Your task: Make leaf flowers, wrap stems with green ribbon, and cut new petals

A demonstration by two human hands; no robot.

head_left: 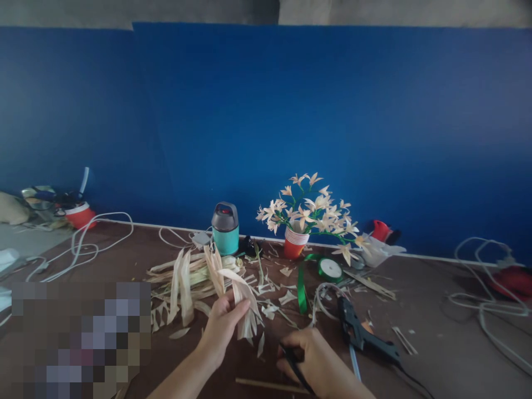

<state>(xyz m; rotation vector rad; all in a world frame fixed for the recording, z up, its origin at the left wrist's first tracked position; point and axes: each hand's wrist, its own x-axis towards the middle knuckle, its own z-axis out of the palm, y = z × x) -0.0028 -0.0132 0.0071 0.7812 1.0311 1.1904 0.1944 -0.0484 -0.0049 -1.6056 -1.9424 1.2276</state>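
Observation:
My left hand (222, 324) is closed on a pale dried husk strip (245, 305), pinched between thumb and fingers, its lower end hanging in several points. My right hand (311, 357) is wrapped round a dark, slim tool (295, 366), perhaps scissors; its tip is hard to make out. The two hands are apart, low in the view. Beyond my left hand lies a pile of dried husks (187, 274). Cut husk scraps (270, 310) are scattered between and beyond the hands. Just right of my right hand rests a black glue gun (366, 335) with a clear stick in it.
A red cup (295, 244) holds pale husk flowers (320, 213) on green stems. Nearby are a green ribbon spool (330, 269) and a teal jar (225, 235). White cables (78, 249) coil at left, others at right (482, 305). A blue panel (249, 122) stands behind.

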